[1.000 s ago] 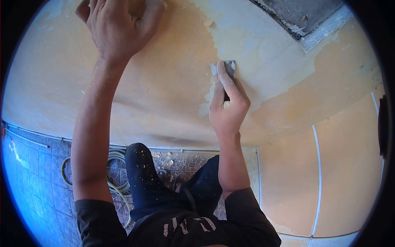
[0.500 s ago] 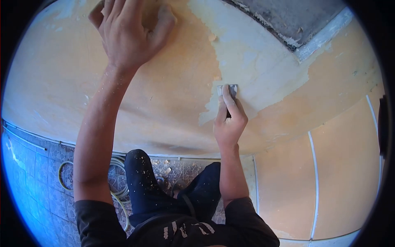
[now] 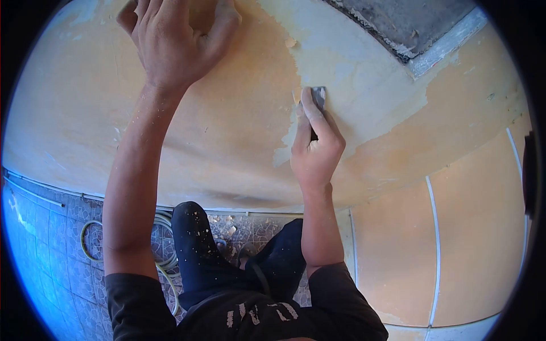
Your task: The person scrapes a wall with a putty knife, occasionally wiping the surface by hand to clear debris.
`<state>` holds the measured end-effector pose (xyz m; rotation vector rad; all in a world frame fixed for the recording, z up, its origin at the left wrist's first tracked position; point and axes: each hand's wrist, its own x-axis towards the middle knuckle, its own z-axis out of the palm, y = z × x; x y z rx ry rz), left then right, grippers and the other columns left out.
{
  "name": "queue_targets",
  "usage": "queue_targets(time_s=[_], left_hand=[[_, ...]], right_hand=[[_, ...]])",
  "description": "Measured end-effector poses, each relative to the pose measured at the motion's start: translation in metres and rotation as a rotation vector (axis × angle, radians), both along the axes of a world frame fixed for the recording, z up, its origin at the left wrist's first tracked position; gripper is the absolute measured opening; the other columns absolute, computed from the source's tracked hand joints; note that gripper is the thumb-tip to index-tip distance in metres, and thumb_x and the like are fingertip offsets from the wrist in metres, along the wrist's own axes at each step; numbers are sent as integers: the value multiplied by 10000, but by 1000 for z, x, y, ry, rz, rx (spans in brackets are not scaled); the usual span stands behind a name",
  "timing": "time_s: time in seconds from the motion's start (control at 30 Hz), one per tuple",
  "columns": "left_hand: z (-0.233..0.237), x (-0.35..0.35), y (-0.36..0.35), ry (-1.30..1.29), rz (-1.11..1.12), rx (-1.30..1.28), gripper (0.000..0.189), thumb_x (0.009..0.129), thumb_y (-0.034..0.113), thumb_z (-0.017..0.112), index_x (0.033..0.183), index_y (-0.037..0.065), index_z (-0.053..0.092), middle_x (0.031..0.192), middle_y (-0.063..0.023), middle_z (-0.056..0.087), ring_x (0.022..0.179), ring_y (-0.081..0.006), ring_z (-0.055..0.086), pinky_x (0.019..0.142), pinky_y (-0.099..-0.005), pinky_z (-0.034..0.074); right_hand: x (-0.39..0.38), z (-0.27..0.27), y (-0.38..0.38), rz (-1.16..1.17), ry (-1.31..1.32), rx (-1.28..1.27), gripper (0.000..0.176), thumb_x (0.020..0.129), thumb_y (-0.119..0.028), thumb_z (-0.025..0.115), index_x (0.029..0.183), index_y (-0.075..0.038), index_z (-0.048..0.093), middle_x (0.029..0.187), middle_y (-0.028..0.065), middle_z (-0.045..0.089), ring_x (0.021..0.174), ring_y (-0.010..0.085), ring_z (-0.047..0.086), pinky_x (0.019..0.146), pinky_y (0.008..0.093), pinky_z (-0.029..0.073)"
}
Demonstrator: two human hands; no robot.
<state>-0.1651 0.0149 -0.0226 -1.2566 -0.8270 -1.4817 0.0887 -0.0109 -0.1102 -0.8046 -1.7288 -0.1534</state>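
Note:
My right hand (image 3: pixel 318 148) grips a scraper (image 3: pixel 319 96) with a short metal blade, index finger stretched along it. The blade lies against the wall (image 3: pixel 239 125), at the ragged border between orange paint and a pale bared patch (image 3: pixel 364 96). A small paint flake stands by the blade's left corner. My left hand (image 3: pixel 176 45) is spread on the orange paint at the upper left, holding nothing; its fingertips run out of the top of the view. Another loose flake (image 3: pixel 291 42) hangs on the paint edge higher up.
A dark grey recess (image 3: pixel 421 28) with a rough edge lies at the upper right. Below, a coiled hose (image 3: pixel 165 238) and fallen paint chips (image 3: pixel 230 230) lie on the tiled floor (image 3: pixel 85 278) around my legs. Orange panels with white seams (image 3: pixel 433 227) stand at right.
My right hand has pushed the scraper up the wall along the paint edge, and a flake now lifts beside the blade. My left hand stays against the wall, slightly higher in view.

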Motion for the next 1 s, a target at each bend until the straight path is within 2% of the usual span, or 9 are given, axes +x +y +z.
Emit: queue_targets(time_s=[0.13,0.2,0.37,0.43,0.5,0.57,0.7,0.87,1.0], left_hand=[[2,0,-7,-2,15,-44,423,780,148,671,1190,44,652,1229,-140,660,1267,-316,570,1074,-435,314],[0,4,-6,-47,13,-42,422,784,153,666,1191,45,651,1222,-136,664,1264,-314,573,1066,-435,317],[-2,-1,-3,10,20,-19,442,770,171,671,1194,48,650,1216,-124,658,1259,-296,569,1060,-428,307],[0,-1,-6,3,6,-33,447,766,170,674,1196,50,649,1215,-121,658,1260,-291,568,1059,-425,304],[-2,2,-7,-49,-1,-52,442,773,165,672,1199,52,649,1217,-123,659,1260,-289,571,1057,-412,308],[-1,2,-7,-39,14,-61,444,777,172,677,1204,55,648,1225,-124,660,1263,-291,571,1055,-414,310],[-3,-3,0,14,15,21,453,774,192,686,1205,57,647,1240,-116,651,1265,-290,565,1059,-425,300],[-3,4,-8,-61,11,-77,445,780,175,673,1210,61,644,1256,-121,643,1283,-290,553,1060,-428,296],[-4,1,-6,-40,-24,-60,459,777,184,673,1219,65,636,1256,-123,641,1290,-283,546,1062,-425,283]], right_hand=[[9,-9,-1,-49,-44,-41,348,909,72,652,1231,-34,733,954,226,714,890,366,730,755,380,566],[3,-1,6,-66,-108,154,346,910,61,663,1236,-37,731,976,231,716,915,374,730,771,393,567],[-9,17,2,21,-77,71,353,907,78,644,1236,-18,729,1002,245,718,920,378,735,799,397,576],[7,0,2,-89,-138,118,352,906,77,643,1234,-18,728,1011,232,720,917,378,732,788,388,576],[1,5,-1,-96,-114,14,351,907,65,653,1239,-23,728,1014,232,724,927,379,734,779,385,577],[-8,16,4,-16,-109,108,362,907,61,656,1253,-23,723,1023,244,727,944,372,740,796,384,580],[-6,23,-5,-52,-145,59,357,909,55,660,1252,-25,723,1035,248,727,952,371,741,800,379,580],[-13,24,4,-55,-153,177,349,912,50,660,1246,-26,727,1034,245,728,947,367,741,792,385,580],[-15,34,-6,-31,-139,0,355,910,56,656,1249,-22,724,1042,251,728,956,366,741,801,391,581]])
